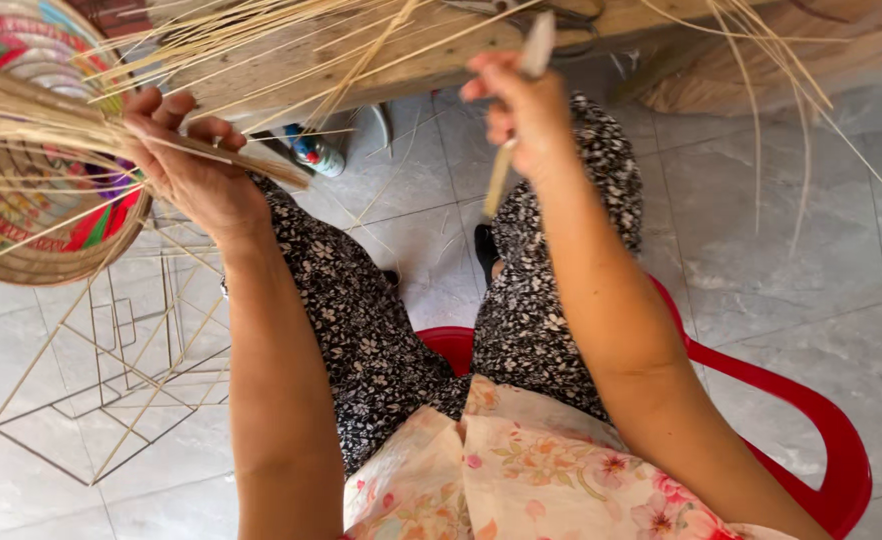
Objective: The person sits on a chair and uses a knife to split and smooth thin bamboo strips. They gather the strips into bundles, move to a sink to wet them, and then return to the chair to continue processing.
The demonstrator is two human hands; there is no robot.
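Overhead, left hand point(186, 165) gripping basket point(31, 200) rim, right hand point(521, 115) clasping strip point(521, 110).

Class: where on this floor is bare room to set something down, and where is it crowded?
Bare grey floor tiles lie right of the red chair. Left is crowded: wire frame, woven basket by the left hand, loose straw strips.

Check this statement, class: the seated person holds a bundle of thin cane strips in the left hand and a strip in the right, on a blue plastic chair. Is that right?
Not quite. The head view shows the chair is red, not blue. The rest stands: the left hand holds the bundle of thin cane strips, and the right hand holds a strip.
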